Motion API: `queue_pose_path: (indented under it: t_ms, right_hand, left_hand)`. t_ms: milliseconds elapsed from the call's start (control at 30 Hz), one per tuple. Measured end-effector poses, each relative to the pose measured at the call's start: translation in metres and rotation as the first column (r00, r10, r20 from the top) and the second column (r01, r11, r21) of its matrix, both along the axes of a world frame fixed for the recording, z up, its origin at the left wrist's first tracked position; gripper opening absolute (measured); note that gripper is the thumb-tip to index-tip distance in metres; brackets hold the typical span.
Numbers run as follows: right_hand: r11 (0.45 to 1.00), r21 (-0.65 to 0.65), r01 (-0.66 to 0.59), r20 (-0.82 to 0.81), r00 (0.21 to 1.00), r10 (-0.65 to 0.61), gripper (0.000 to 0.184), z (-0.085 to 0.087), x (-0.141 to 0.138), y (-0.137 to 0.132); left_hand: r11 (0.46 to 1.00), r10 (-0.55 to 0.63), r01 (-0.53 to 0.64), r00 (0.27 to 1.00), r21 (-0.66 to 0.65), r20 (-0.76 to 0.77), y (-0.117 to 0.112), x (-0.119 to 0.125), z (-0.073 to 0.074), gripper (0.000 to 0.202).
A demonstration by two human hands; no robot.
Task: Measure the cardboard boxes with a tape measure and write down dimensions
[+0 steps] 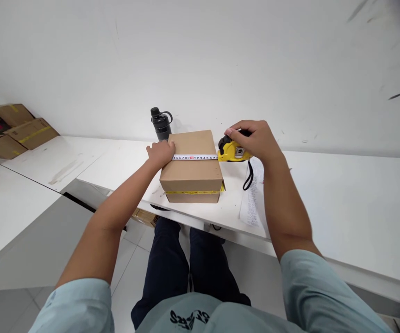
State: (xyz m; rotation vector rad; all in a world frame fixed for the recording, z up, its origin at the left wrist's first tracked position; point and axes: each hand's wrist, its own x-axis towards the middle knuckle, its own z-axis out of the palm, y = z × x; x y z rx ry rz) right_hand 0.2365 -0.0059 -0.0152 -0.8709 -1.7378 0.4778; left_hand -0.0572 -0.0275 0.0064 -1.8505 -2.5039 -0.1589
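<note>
A closed brown cardboard box [193, 173], with yellow tape round its lower front, stands on the white table. Across its top runs the white, numbered blade [195, 157] of a tape measure, pulled out from side to side. My left hand [160, 153] is closed at the box's upper left edge, holding the end of the blade; that end is hidden under the fingers. My right hand [253, 136] grips the yellow and black tape measure [233, 151] just beyond the box's right edge. A black wrist strap [248, 178] dangles from its case.
Behind the box stands a dark water bottle [161, 124] with a loop lid. A handwritten paper sheet [250, 206] lies partly under my right forearm. Several cardboard boxes [33, 133] are piled at the far left against the white wall. Another carton [144, 216] sits below the table.
</note>
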Motion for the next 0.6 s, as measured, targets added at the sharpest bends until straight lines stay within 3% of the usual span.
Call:
queue_pose_path:
  t_ms: [400, 600]
  right_hand:
    - [1.0, -0.015, 0.011, 0.068, 0.998, -0.01, 0.034, -0.0009, 0.0019, 0.0032]
    - [0.996, -0.005, 0.084, 0.162, 0.983, -0.082, 0.035, -0.0007, 0.0045, 0.0029]
  left_hand:
    - [1.0, 0.014, -0.013, 0.997, -0.007, 0.071, 0.0004, -0.0001, 0.0012, 0.062]
    - [1.0, 0.006, -0.005, 0.996, -0.012, 0.086, 0.0018, -0.0009, -0.0002, 0.062]
